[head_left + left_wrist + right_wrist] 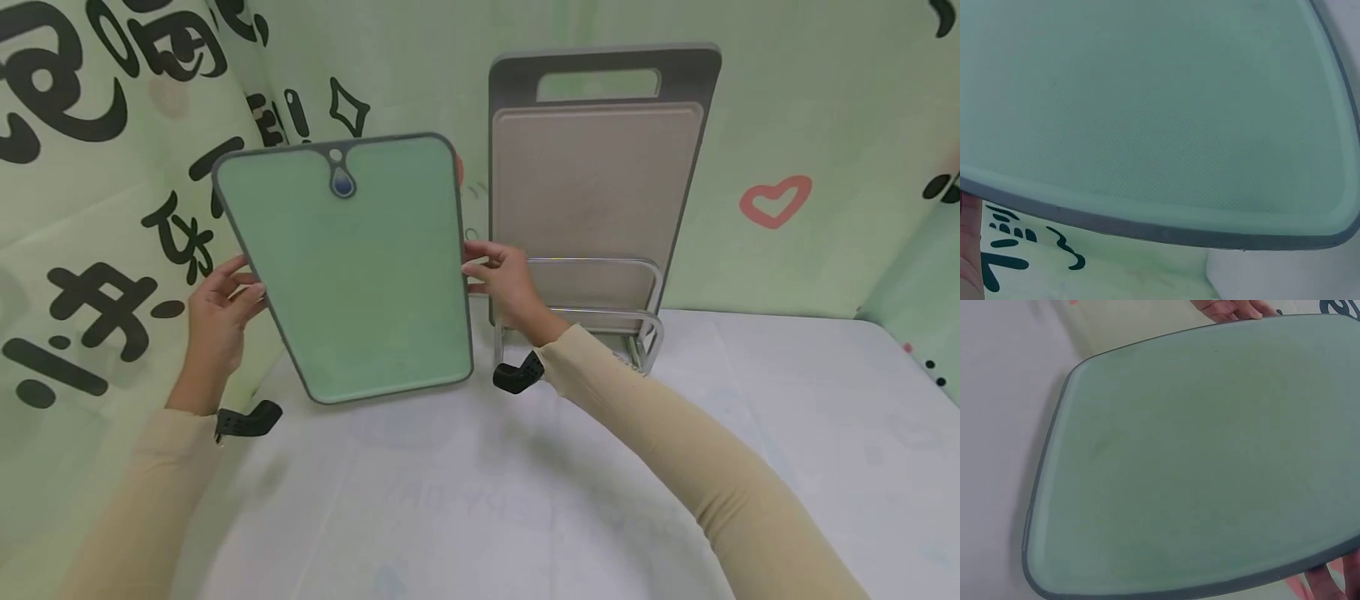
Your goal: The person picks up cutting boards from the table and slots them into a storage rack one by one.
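Observation:
A green cutting board (367, 283) with a grey rim and a drop-shaped inset near its top edge is held up, slightly tilted, over the white table. My left hand (217, 312) grips its left edge, thumb on the near side. At the opposite edge my right hand (510, 283) pinches the rim between thumb and fingers. In the left wrist view the green board (1166, 119) fills most of the picture. From the right wrist, fingers of both hands show at the two long edges of the board (1191, 456).
Behind my right hand a larger beige cutting board (592, 183) with a grey handle stands upright in a metal wire rack (648, 333). A green printed cloth (832, 117) hangs behind. White cloth (480, 500) covers the table.

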`<state>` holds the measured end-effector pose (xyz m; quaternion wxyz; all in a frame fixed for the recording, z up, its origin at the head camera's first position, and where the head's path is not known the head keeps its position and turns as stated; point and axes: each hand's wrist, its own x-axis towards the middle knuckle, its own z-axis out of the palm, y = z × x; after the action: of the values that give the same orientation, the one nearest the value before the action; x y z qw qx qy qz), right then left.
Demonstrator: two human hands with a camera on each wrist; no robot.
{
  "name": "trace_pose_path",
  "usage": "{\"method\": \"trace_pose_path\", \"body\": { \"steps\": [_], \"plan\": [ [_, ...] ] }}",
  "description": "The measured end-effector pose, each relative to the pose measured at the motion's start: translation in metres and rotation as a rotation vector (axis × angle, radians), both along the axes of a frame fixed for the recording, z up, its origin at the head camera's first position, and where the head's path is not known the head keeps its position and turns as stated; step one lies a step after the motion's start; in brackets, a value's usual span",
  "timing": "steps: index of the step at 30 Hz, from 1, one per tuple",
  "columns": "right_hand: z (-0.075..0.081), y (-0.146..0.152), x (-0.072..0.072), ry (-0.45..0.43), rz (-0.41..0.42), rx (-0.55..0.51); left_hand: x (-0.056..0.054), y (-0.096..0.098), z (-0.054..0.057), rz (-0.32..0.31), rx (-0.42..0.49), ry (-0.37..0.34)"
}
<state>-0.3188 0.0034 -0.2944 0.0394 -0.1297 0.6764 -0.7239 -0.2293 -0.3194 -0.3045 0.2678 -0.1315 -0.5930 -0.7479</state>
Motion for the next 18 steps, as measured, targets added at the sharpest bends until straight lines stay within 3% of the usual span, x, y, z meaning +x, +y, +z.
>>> {"method": "trace_pose_path", "body": {
  "steps": [18],
  "plan": [
    [-0.005,0.020,-0.007,0.038,-0.035,-0.021,-0.014,0.019,0.000,0.068,-0.056,0.025]
  ]
}}
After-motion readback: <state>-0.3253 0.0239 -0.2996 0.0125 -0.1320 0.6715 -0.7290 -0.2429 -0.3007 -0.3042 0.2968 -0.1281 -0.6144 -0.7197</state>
